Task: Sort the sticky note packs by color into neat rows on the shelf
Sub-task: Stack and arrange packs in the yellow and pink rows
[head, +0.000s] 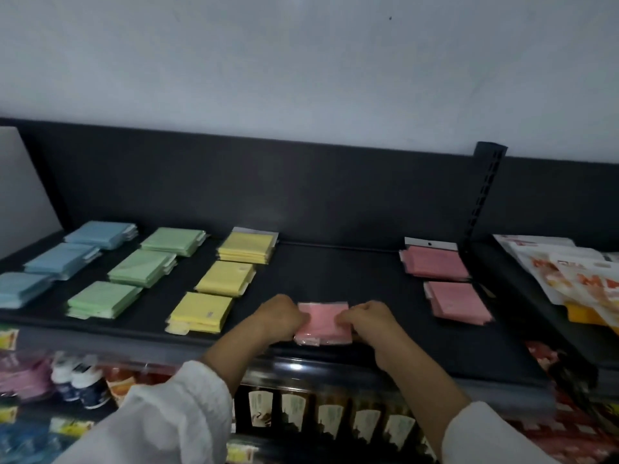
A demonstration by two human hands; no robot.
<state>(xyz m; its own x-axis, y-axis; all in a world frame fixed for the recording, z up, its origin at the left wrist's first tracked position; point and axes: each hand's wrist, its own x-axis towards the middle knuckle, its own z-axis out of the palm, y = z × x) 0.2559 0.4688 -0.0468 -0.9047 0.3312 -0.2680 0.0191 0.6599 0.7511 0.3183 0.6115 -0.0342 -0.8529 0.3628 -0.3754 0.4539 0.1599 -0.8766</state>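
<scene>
The left hand (279, 318) gripped the left edge of a pink pack (323, 324), fingers curled onto it. The right hand (370, 321) gripped the right edge of the same pack in the same manner. Both wrists extended from white sleeves (174, 413).

The pink pack lay flat on the dark shelf (335, 272), at its front edge, roughly mid-width.

To the right, well apart from the held pack, two pink stacks formed a column: rear pink stack (435, 266) and front pink stack (457, 301).

To the left, three columns ran front to back, three stacks each:
- yellow stacks (224, 278), nearest the left hand;
- green stacks (139, 267), next over;
- blue stacks (60, 260), at the far left.

A slotted upright post (484, 195) stood behind the pink column. Beyond it, printed packets (569, 272) lay on the adjoining section. Below the shelf, small bottles (82, 380) stood on a lower level; their detail was blurred.
</scene>
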